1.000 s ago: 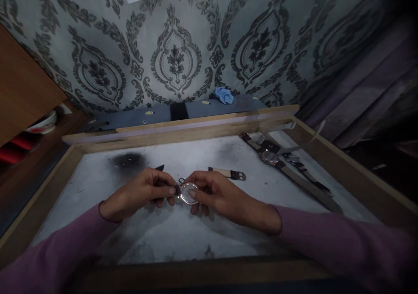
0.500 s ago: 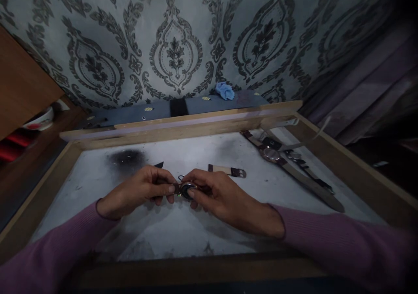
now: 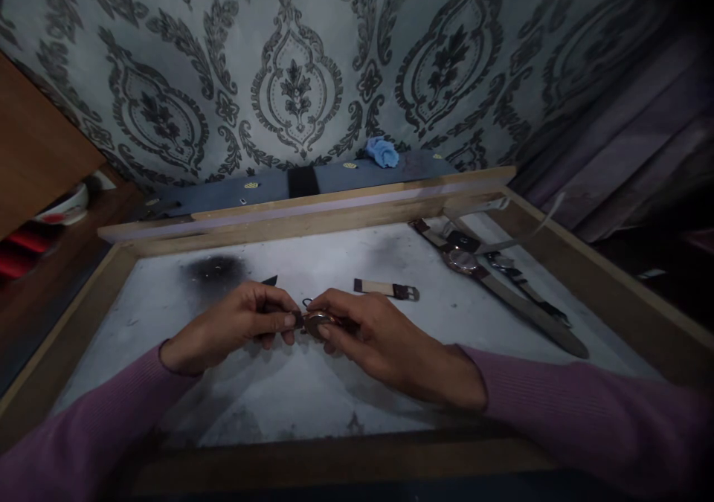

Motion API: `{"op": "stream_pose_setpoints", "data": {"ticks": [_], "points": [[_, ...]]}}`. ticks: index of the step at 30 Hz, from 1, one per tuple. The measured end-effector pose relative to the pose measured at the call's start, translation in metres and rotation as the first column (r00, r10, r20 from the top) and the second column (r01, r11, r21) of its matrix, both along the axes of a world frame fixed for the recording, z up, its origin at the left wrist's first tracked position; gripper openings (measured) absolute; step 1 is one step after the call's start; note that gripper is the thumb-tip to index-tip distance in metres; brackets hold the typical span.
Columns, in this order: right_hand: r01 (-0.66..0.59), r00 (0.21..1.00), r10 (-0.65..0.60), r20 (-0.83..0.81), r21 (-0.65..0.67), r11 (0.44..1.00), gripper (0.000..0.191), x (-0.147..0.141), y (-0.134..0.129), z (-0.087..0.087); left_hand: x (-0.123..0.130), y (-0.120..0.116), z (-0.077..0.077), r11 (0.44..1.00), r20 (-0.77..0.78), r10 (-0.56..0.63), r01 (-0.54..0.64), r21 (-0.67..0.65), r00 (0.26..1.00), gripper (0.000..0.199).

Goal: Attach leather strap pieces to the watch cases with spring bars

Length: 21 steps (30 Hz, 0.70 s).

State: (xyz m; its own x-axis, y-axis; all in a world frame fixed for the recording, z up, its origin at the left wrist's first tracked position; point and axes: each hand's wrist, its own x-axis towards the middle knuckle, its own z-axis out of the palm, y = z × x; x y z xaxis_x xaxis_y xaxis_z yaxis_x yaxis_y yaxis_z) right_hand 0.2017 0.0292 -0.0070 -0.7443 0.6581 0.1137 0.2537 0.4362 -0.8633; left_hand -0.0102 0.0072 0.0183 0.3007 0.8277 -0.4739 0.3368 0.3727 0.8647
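Observation:
Between my two hands, low over the white tray surface (image 3: 279,405), is a round watch (image 3: 319,322) with a shiny rim. My right hand (image 3: 379,338) grips its case with thumb and fingers. On the other side, my left hand (image 3: 251,320) pinches the short dark strap (image 3: 298,319) at the watch's edge; most of that strap is hidden by the fingers. A small dark ring (image 3: 307,301) shows just behind the watch. Beyond my right hand lies a loose strap piece (image 3: 384,288) with a buckle and a pale lining.
At the right lie a large watch (image 3: 462,259) with a long strap and a smaller watch (image 3: 503,262). A dark pointed piece (image 3: 271,280) shows behind my left hand. Wooden edges (image 3: 312,222) frame the tray. A blue cloth (image 3: 382,152) rests on the back ledge.
The watch has tilted in my fingers: its dark dial showed before, and now a lighter, coppery surface shows. Both hands keep their hold in nearly the same place.

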Motion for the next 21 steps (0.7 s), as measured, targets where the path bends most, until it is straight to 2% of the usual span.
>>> {"op": "stream_pose_setpoints", "data": {"ticks": [12, 21], "points": [[0.007, 1.0, -0.007, -0.003, 0.059, 0.998, 0.015, 0.0002, -0.0015, 0.0042, -0.0006, 0.001, -0.0008, 1.0, -0.009, -0.014, 0.014, 0.007, 1.0, 0.016], [-0.015, 1.0, 0.011, 0.021, 0.179, 0.984, 0.019, 0.0027, -0.0013, 0.0021, 0.0004, 0.0017, 0.0015, 1.0, -0.02, 0.009, -0.009, 0.019, 1.0, 0.016]]}}
